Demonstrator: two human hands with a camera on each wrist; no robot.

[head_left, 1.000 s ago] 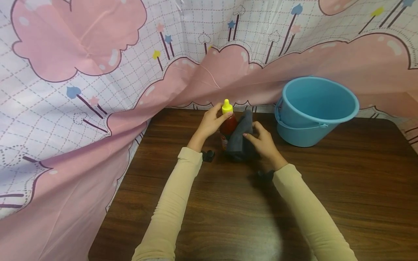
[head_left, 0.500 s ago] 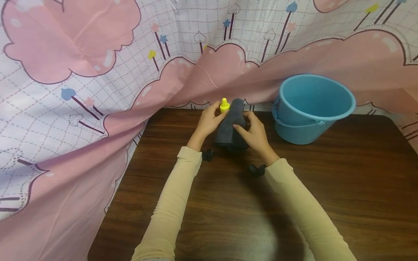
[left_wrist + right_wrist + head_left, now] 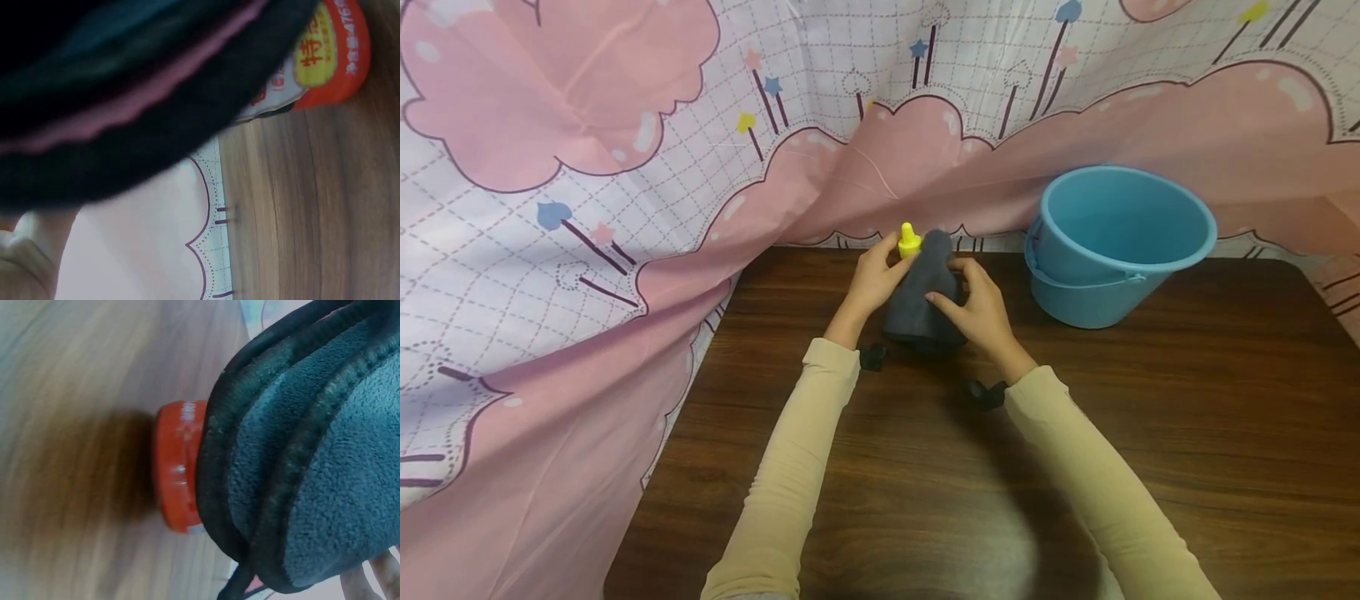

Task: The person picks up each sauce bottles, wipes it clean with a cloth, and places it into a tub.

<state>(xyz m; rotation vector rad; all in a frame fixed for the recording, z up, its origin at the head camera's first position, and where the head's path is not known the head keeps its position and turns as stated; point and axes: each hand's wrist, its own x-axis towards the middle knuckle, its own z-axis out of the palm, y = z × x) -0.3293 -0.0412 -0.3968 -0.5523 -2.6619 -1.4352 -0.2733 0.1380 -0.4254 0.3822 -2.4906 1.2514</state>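
Note:
A squeeze sauce bottle stands on the table, its yellow cap [image 3: 909, 242] poking up behind a dark grey cloth [image 3: 922, 296]. With thumb and fingers just below the cap, my left hand [image 3: 872, 279] grips the bottle. My right hand [image 3: 983, 308] holds the folded cloth against the front of the bottle, hiding most of its body. In the left wrist view, the lower red label of the sauce bottle [image 3: 344, 59] shows beside the blurred cloth [image 3: 206, 112]. The right wrist view has the cloth [image 3: 350, 462] over the bottle, whose red base [image 3: 178, 465] sticks out.
A light blue bucket [image 3: 1093, 296] with its handle hanging down stands at the back right of the brown wooden table [image 3: 917, 475]. Patterned pink and white fabric [image 3: 820, 183] hangs behind the table and along its left side.
My right hand has brought the cloth leftward onto the front of the bottle, covering the red body that showed before. My left hand keeps its grip below the cap, shifting slightly left.

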